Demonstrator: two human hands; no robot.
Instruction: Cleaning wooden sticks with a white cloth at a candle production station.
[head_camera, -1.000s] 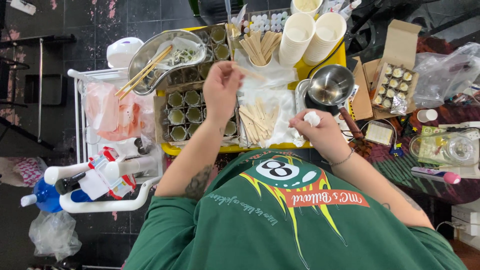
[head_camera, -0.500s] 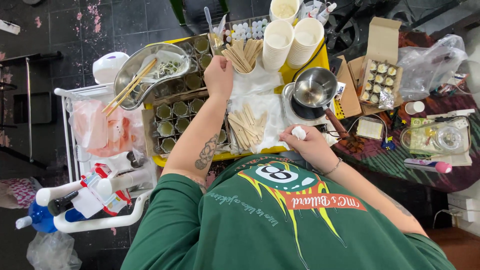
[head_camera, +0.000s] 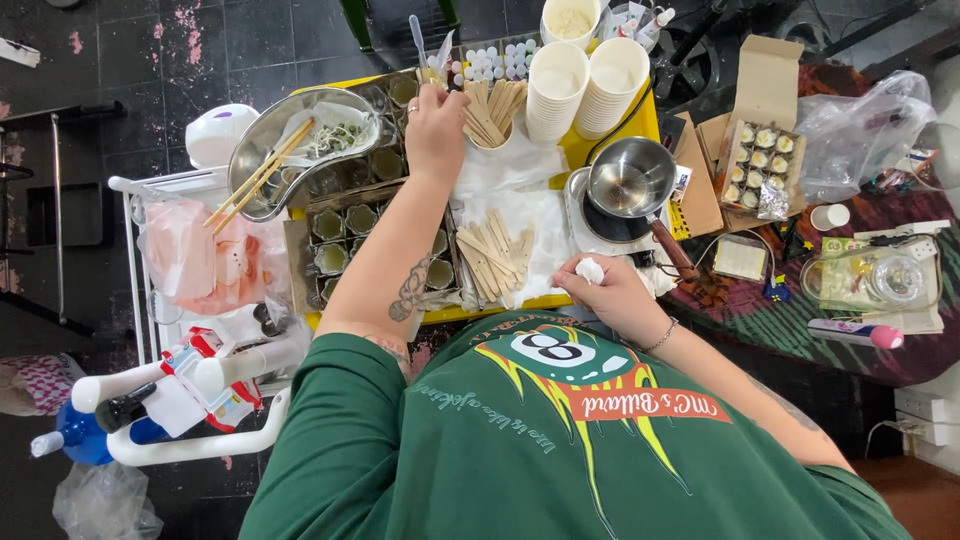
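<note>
The person's right hand is closed around a small crumpled white wad of tissue, pinched in the fingertips just in front of the green shirt, at the near edge of the yellow tray. The left hand reaches to the far side of that tray, fingers bent down over a bunch of flat wooden sticks standing in a holder; whether it grips one cannot be told.

The yellow tray rests on a cluttered table over a dark tiled floor. On the tray's middle lies a white cloth with more loose wooden sticks spread across it. On the tray's left half sit rows of small round glass jars. Over its far left corner leans a kidney-shaped steel bowl holding wooden chopsticks. At the tray's right end stands a small steel saucepan with liquid inside. Two stacks of white paper cups lie at its far edge. Right of the tray an open cardboard box holds small filled jars.
</note>
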